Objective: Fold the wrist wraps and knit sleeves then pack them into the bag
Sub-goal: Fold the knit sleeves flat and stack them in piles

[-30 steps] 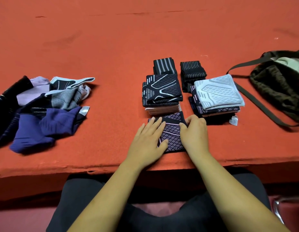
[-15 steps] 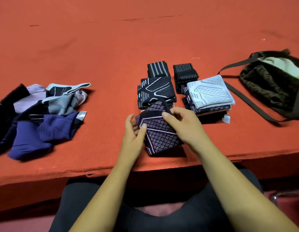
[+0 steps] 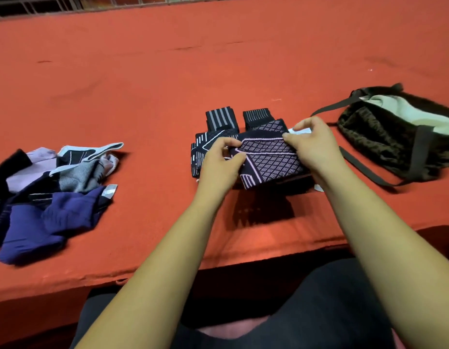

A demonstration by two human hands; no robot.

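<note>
A folded dark knit sleeve with a pink diamond pattern is lifted off the table, over the right stack of folded pieces. My left hand pinches its left edge. My right hand grips its right edge. That stack is mostly hidden; only a sliver of its pale top piece shows. The left stack, topped by a black sleeve with white lines, sits just left of my left hand. Two striped folded wraps stand behind the stacks. The dark patterned bag lies open at the right.
A loose pile of unfolded sleeves in purple, grey, lilac and black lies at the left. The bag's strap trails toward the front edge of the red table. A railing runs along the far edge.
Both hands went from pressing the folded pink-patterned sleeve flat near the front edge to picking it up and carrying it away and to the right, above the right stack.
</note>
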